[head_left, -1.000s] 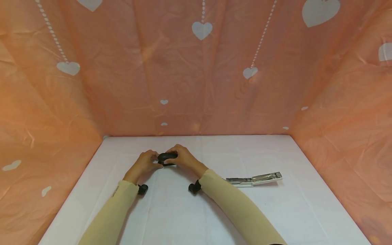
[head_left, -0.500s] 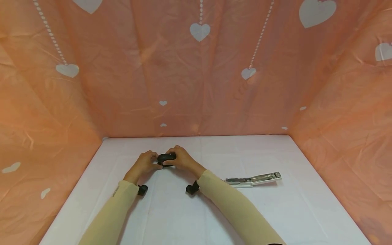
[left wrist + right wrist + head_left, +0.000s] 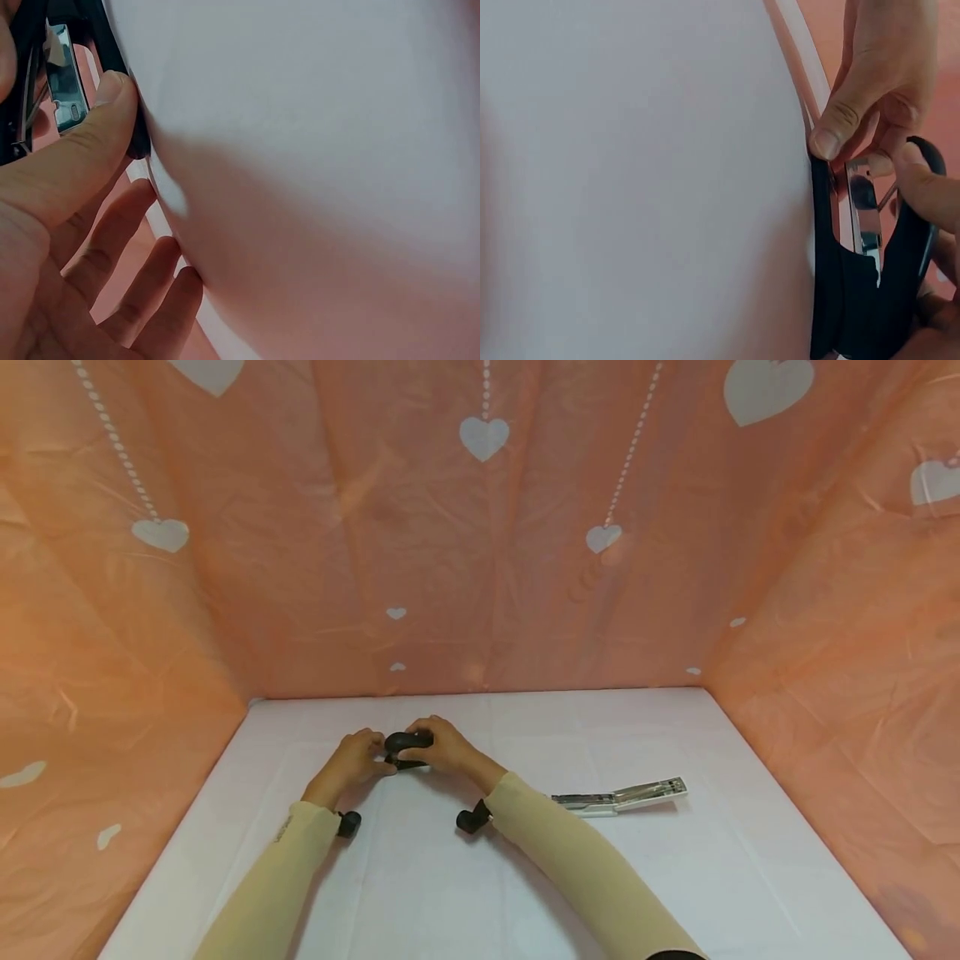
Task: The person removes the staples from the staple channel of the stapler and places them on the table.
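Note:
A black stapler [image 3: 407, 741] is held between both hands near the back left of the white table. My left hand [image 3: 356, 757] pinches the end of its base, the thumb pressed on the black edge in the left wrist view; the other fingers spread loosely beside it. My right hand [image 3: 447, 748] grips the stapler's black upper arm. In the right wrist view the stapler [image 3: 866, 300] has its arm lifted from the base, with the shiny metal magazine [image 3: 864, 206] showing between them. Part of the right hand is cut off there.
A slim, opened-out white case [image 3: 618, 797] with silvery metal rows lies right of centre on the white tabletop [image 3: 420, 877], partly behind the right sleeve [image 3: 585, 860]. An orange curtain [image 3: 480, 568] with pale hearts encloses the back and sides.
Both hands stay on the stapler in nearly the same place. The right hand has shifted only slightly, and the whole head view has drifted a little.

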A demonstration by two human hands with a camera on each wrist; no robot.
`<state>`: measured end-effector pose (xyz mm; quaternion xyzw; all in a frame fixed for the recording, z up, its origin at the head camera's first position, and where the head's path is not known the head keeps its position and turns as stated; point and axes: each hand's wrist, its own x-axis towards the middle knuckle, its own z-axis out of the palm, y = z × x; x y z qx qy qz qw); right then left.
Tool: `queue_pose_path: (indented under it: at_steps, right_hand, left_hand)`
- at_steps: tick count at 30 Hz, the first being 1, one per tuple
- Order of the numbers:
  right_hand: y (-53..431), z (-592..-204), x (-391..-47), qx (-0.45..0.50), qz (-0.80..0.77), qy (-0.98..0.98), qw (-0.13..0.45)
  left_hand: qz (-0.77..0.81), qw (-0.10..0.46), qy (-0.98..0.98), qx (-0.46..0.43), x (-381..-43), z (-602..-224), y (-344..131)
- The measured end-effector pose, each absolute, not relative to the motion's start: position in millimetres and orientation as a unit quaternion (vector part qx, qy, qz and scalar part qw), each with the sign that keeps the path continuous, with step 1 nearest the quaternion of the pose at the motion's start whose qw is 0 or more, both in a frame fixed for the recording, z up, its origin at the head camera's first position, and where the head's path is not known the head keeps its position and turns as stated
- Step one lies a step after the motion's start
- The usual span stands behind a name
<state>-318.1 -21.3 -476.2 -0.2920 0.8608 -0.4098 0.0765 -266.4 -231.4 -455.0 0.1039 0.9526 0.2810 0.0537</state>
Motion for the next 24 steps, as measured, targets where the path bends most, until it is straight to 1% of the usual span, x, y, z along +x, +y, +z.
queue_pose_path:
  at_steps: [8, 14, 24]
  right_hand:
    - [-16.8, -469.1, -320.9, -0.309, -0.425, 0.846, 0.089]
    - [-12.0, -458.4, -318.7, -0.322, -0.407, 0.849, 0.096]
    - [2.9, -434.5, -317.2, -0.354, -0.347, 0.866, 0.067]
  left_hand:
    - [0.267, 0.057, 0.956, 0.106, -266.3, -450.9, -228.5]
    - [0.27, 0.053, 0.957, 0.097, -265.0, -452.9, -227.7]
    - [0.274, 0.049, 0.956, 0.09, -264.7, -453.9, -230.6]
